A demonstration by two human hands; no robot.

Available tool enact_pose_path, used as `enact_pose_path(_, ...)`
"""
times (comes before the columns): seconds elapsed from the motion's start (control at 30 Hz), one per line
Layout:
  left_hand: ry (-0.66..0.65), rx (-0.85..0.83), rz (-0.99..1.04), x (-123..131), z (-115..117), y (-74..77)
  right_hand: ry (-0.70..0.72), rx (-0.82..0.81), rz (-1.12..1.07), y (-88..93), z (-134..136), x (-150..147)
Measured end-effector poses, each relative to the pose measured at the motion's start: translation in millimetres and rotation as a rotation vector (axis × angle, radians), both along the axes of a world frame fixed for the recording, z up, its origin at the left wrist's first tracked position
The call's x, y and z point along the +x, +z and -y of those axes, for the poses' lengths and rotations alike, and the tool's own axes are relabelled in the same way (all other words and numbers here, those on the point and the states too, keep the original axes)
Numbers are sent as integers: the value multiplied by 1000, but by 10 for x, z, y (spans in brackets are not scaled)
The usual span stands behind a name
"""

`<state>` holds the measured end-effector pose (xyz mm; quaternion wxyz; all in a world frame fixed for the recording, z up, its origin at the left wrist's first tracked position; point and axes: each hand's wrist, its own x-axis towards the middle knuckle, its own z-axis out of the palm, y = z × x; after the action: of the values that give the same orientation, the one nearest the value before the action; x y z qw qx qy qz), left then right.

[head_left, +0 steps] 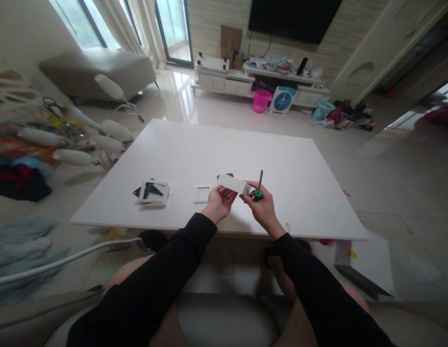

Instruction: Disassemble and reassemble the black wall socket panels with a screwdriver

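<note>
Above the near part of the white table (180, 144), my left hand (219, 201) and my right hand (262, 207) hold a white rectangular switch plate (231, 183) between them, with a black part showing behind it. My left hand's fingers curl under the plate's left end. My right hand pinches its right end and also grips a screwdriver with a green handle (259, 194), its metal shaft pointing up. A white square frame (202, 193) lies flat on the table just left of my left hand.
A second white switch unit with black parts (153, 192) lies further left on the table. A rack with white pegs and scissors (83, 130) stands at the left. A TV cabinet (245, 82), pink bin (261, 101) and small fan (283, 100) are at the far wall.
</note>
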<state>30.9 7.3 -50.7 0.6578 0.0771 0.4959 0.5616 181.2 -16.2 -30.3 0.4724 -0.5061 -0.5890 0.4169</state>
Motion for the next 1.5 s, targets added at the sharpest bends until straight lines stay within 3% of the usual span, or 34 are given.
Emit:
enact_pose_path(0.23,-6,-69,56,-30,-13,-20,-289,-104,-159,-46,-142,84)
enact_pose_path(0.4,-33,-74,-123,-107,-40,-90,-468,-398,-200,-263,-255,288)
enact_pose_path(0.5,-132,-48,-250,-147,-41,-123,-442,-471,-139,-413,-230,383)
enact_pose_path(0.67,-442,11,-512,-248,10,-172,-366,-521,-26,-585,-159,431)
enact_pose_path(0.8,-697,56,-793,-358,67,-241,-340,-545,46,-668,-151,408)
enact_pose_path(0.93,-850,121,-1095,-423,116,-338,-300,-554,72,-747,-165,376)
enact_pose_path(1.17,-994,187,-1424,-444,119,-460,-272,-561,127,-848,-183,348)
enact_pose_path(1.5,-1010,215,-1599,-492,134,-530,-259,-559,190,-941,-166,383)
